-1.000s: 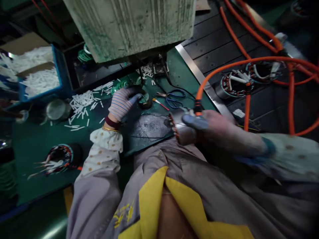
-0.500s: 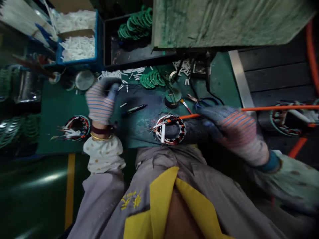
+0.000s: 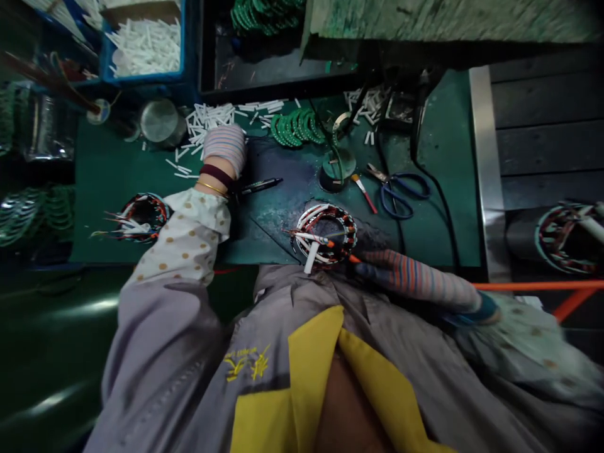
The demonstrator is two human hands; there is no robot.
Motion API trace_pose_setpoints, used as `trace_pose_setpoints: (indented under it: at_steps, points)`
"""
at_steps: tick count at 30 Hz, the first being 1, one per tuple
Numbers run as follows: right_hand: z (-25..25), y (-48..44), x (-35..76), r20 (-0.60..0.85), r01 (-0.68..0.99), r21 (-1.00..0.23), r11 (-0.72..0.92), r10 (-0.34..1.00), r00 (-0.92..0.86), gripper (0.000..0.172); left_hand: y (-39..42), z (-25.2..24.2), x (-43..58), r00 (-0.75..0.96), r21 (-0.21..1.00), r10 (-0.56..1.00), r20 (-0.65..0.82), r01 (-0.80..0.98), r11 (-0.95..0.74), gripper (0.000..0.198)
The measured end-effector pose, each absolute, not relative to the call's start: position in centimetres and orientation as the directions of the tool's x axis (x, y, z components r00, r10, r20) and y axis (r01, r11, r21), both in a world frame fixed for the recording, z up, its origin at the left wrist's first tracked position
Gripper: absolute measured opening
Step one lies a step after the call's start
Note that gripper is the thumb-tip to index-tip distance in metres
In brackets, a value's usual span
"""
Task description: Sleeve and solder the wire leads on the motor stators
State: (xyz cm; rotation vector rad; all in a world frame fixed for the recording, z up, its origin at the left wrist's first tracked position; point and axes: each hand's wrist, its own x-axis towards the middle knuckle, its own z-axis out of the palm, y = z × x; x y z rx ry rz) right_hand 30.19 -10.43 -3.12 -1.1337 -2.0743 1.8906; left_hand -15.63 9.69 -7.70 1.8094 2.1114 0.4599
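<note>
Left hand [image 3: 225, 146] beside marker pen [image 3: 261, 185], right hand [image 3: 410, 280] against wound stator [image 3: 325, 236], hands well apart; blue-handled scissors [image 3: 399, 195] above stator on desk [image 3: 448, 126].

The wound stator [image 3: 325, 236], earlier held up in the right grip [image 3: 382, 265], has been set down on the worktop [image 3: 453, 157] just ahead of it; the left grip [image 3: 225, 143] has been curled into a fist beside a marker pen [image 3: 259, 185].

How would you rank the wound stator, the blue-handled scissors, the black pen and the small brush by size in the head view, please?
1. the wound stator
2. the blue-handled scissors
3. the black pen and the small brush look alike in size, so I won't rank them.
</note>
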Motion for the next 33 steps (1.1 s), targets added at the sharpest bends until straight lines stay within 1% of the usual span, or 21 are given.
trace_pose_setpoints:
  at_steps: [1, 2, 4, 5, 6, 7, 10, 11, 12, 14, 15, 18, 21, 22, 24, 26, 27, 28, 30, 32, 33]
  points:
    - [-4.1, -10.9, 30.0, -0.400, 0.407, -0.902, -0.142, 0.625, -0.670, 0.075, 9.1, -7.6, -16.6, -0.180, 0.422, 0.983, -0.040, 0.889, 0.180, 0.070]
    - [-5.0, -11.3, 29.9, -0.407, 0.392, -0.901, -0.187, 0.679, -0.611, 0.081, 8.2, -7.3, -17.9, -0.209, 0.396, 0.976, -0.056, 0.893, 0.213, 0.073]
    - [-6.4, -12.1, 29.6, -0.394, 0.405, -0.893, -0.196, 0.776, -0.493, 0.085, 5.4, -6.4, -20.5, -0.216, 0.370, 0.974, -0.071, 0.901, 0.227, 0.084]
    - [-6.9, -12.5, 29.4, -0.369, 0.408, -0.895, -0.180, 0.813, -0.450, 0.086, 3.8, -5.7, -21.6, -0.107, 0.396, 0.993, -0.050, 0.911, 0.118, 0.086]
    - [-7.3, -12.8, 29.2, -0.334, 0.405, -0.901, -0.157, 0.846, -0.415, 0.086, 2.0, -4.8, -22.3, 0.001, 0.429, 1.000, 0.014, 0.903, -0.007, 0.085]
    - [-7.5, -13.1, 29.0, -0.297, 0.398, -0.908, -0.132, 0.873, -0.387, 0.085, 0.3, -3.8, -22.6, 0.060, 0.441, 0.994, 0.092, 0.893, -0.094, 0.081]
    - [-8.0, -13.7, 28.4, -0.179, 0.401, -0.915, -0.043, 0.934, -0.308, 0.077, -4.0, -0.6, -20.1, 0.110, 0.373, 0.975, 0.192, 0.911, -0.176, 0.061]
    - [-8.0, -13.7, 28.3, -0.132, 0.421, -0.907, -0.004, 0.951, -0.278, 0.072, -5.2, 0.5, -18.3, 0.148, 0.380, 0.976, 0.157, 0.903, -0.198, 0.053]
    - [-8.0, -13.7, 28.2, -0.080, 0.446, -0.894, 0.041, 0.965, -0.250, 0.067, -6.3, 1.4, -16.3, 0.211, 0.425, 0.971, 0.112, 0.873, -0.239, 0.046]
    - [-7.6, -13.7, 28.0, 0.025, 0.495, -0.857, 0.140, 0.973, -0.231, 0.055, -8.1, 2.8, -12.2, 0.288, 0.597, 0.956, -0.055, 0.777, -0.200, 0.033]
    - [-7.2, -13.7, 27.9, 0.071, 0.513, -0.837, 0.189, 0.968, -0.241, 0.050, -8.8, 3.3, -10.4, 0.340, 0.643, 0.934, -0.112, 0.741, -0.192, 0.035]
    - [-5.1, -13.8, 27.8, 0.215, 0.571, -0.737, 0.361, 0.926, -0.309, 0.038, -9.9, 3.7, -6.9, 0.422, 0.671, 0.899, -0.120, 0.702, -0.240, 0.049]
    - [-1.8, -14.0, 27.7, 0.348, 0.677, -0.517, 0.523, 0.851, -0.393, 0.034, -9.5, 3.3, -5.4, 0.498, 0.721, 0.860, -0.114, 0.637, -0.273, 0.058]
    - [-0.8, -13.9, 27.7, 0.356, 0.719, -0.437, 0.540, 0.839, -0.412, 0.035, -9.2, 3.0, -5.0, 0.491, 0.741, 0.867, -0.090, 0.615, -0.271, 0.059]
    - [0.7, -13.3, 27.8, 0.319, 0.808, -0.303, 0.505, 0.853, -0.414, 0.039, -8.2, 2.2, -4.0, 0.420, 0.769, 0.907, -0.025, 0.588, -0.251, 0.062]
    - [0.8, -11.9, 27.9, 0.232, 0.872, -0.214, 0.440, 0.890, -0.392, 0.043, -6.8, 1.1, -3.1, 0.328, 0.780, 0.944, 0.020, 0.586, -0.220, 0.065]
    - [0.3, -11.0, 28.0, 0.183, 0.887, -0.200, 0.416, 0.906, -0.383, 0.044, -6.0, 0.6, -2.7, 0.308, 0.784, 0.951, 0.026, 0.584, -0.211, 0.066]
    - [-0.4, -10.1, 28.0, 0.131, 0.892, -0.213, 0.399, 0.916, -0.379, 0.044, -5.2, 0.2, -2.5, 0.313, 0.789, 0.949, 0.024, 0.578, -0.211, 0.068]
    - [-2.2, -8.3, 27.9, 0.046, 0.869, -0.303, 0.391, 0.917, -0.396, 0.045, -3.7, -0.3, -2.4, 0.360, 0.797, 0.933, 0.012, 0.560, -0.227, 0.073]
    - [-3.4, -7.1, 27.1, 0.036, 0.822, -0.395, 0.410, 0.901, -0.432, 0.046, -2.8, 0.1, -2.5, 0.406, 0.800, 0.914, 0.008, 0.546, -0.250, 0.074]
    - [-3.7, -6.7, 26.5, 0.055, 0.799, -0.416, 0.434, 0.889, -0.454, 0.046, -2.6, 0.5, -2.6, 0.416, 0.797, 0.909, 0.015, 0.544, -0.262, 0.073]
